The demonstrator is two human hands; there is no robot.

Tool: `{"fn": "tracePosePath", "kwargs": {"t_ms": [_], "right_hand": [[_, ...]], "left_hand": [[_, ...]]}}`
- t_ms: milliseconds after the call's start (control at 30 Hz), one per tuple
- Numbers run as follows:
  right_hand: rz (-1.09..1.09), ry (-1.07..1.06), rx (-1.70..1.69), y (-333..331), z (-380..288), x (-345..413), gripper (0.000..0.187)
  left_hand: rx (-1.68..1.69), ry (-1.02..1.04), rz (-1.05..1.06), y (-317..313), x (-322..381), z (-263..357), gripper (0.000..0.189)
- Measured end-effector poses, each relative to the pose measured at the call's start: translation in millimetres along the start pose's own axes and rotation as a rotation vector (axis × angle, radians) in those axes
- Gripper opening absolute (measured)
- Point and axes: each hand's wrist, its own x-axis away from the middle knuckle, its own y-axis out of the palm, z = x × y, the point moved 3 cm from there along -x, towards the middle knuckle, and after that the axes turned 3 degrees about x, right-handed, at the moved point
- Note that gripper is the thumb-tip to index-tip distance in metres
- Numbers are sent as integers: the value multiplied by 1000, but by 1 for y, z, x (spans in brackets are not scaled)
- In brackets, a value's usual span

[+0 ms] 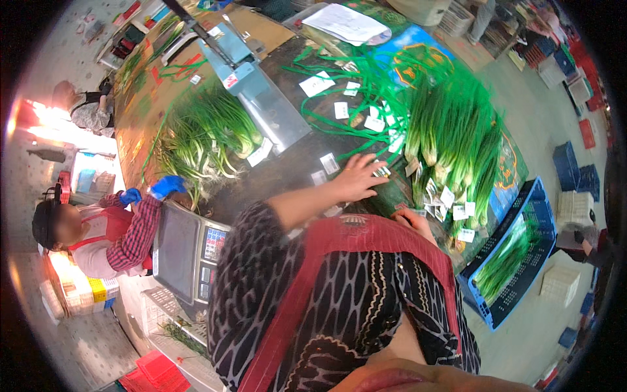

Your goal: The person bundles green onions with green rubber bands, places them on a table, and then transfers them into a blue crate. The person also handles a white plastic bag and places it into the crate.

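My left hand [361,179] rests palm down on the dark table, fingers spread, with a small printed tag [381,170] at its fingertips. Close to my apron, my right hand [415,224] is half hidden at the table edge; whether it grips anything is unclear. Beyond the left hand lie tangled green tie strips [343,120] with white tags [341,110] bearing print. Bundled green onions [443,132] are stacked to the right, roots towards me, with white tags [446,197] around the root ends. Loose green onions [210,122] are heaped to the left.
A blue-and-metal bench device [259,83] stands between the piles. At left are a weighing scale [179,252] and a co-worker's blue-gloved hand [167,187] by the loose onions. A blue crate [509,255] holding green onions adjoins the table's right side. Papers [345,23] lie at the back.
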Motion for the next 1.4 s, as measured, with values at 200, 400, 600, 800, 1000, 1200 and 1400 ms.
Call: {"fn": "tracePosePath", "kwargs": {"t_ms": [200,400,600,800,1000,1200,1400], "right_hand": [[105,204,12,3,9,18,19],[153,163,91,3,3,32,21],[199,142,160,-10,-12,38,20],[820,313,138,-105,-1,18,24],[843,437,529,-123,55,-29,61],[748,494,-423,-146,76,-14,71],[766,122,-1002,-88,-8,1,61]], "left_hand": [[-82,27,-186,5,-38,-46,54],[-245,-331,-44,-41,-37,-144,42],[-214,-833,28,-70,-29,-212,53],[329,-408,278,-79,-26,-147,25],[977,-604,76,-25,-23,-71,25],[1212,-571,-29,-26,-25,-16,31],[1744,-449,-145,-24,-71,33,50]]}}
